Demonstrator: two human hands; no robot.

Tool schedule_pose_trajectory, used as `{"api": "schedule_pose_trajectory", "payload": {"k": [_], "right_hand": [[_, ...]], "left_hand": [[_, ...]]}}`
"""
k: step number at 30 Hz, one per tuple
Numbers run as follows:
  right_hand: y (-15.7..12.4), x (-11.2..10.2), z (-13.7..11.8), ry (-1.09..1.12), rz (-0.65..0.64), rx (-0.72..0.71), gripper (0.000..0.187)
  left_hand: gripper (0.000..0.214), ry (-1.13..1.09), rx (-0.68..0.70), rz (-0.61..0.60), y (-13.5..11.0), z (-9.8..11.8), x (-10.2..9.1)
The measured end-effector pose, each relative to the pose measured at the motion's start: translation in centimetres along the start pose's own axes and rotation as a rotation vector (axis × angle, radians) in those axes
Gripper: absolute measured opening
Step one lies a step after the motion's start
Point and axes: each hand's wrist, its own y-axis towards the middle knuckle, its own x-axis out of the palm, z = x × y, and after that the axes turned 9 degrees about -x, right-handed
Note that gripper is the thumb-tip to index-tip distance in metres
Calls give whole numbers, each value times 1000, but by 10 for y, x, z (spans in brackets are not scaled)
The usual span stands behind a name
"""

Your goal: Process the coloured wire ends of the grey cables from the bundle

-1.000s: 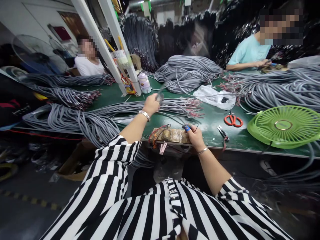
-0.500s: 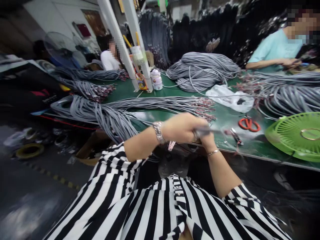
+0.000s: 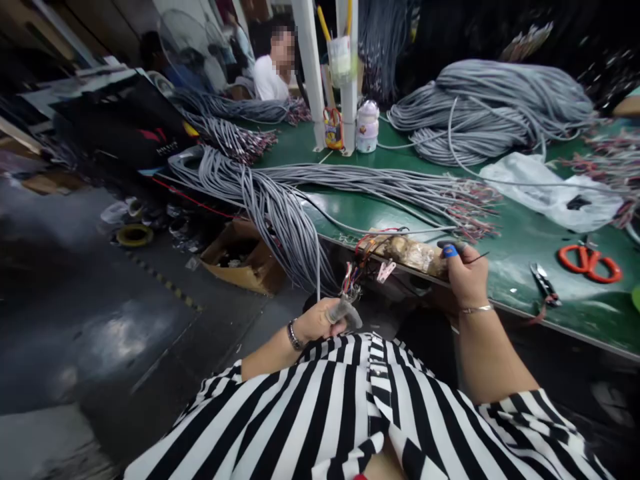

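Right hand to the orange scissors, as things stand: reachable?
Probably yes. The right hand is at the green table; only bare surface and small cutters lie between it and the orange scissors. But its fingers are shut on a thin tool, so grasping looks awkward.

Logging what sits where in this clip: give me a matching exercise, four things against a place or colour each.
Things:
1 scissors
2 cardboard box
3 cable end
4 plastic bag

Place or colour:
A on the floor
B in the left hand
C orange handles
D white, crumpled

Pairs: 1-C, 2-A, 3-B, 4-D
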Motion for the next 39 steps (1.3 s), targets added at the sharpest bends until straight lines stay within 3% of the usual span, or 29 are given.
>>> {"api": "schedule_pose_trajectory", "payload": {"k": [4,8,11,15,18,20,24,27,32,35,39], "right_hand": [[-35,9,-35,92,-21,30,25],[-76,21,-69,273,-400,144,28],[-93,25,-76,377,-500,241,41],[-100,25,-77,401,-637,260,56],[-100,31,-81,238,-704,241,36],[-100,37,-84,169,-678,192,27],[-98,41,-83,71,-590,47,30],[-95,38,-80,-76,-592,-195,27],[-96,40,-83,-277,-717,-607,17],[-101,46,-85,-238,-791,-694,22],[-102,45,-74,-119,-851,-640,25]], "left_hand": [[67,162,34,211,-1,-24,0],[63,327,92,231,11,-29,3],[57,379,88,246,23,-26,5],[46,470,104,245,38,-21,9],[30,528,144,239,46,-21,13],[21,441,154,256,49,-22,15],[40,43,77,271,48,-23,20],[40,-45,85,325,44,-18,22],[37,-31,131,436,39,-3,25],[36,-38,207,489,38,2,25],[34,-46,277,546,40,0,17]]}}
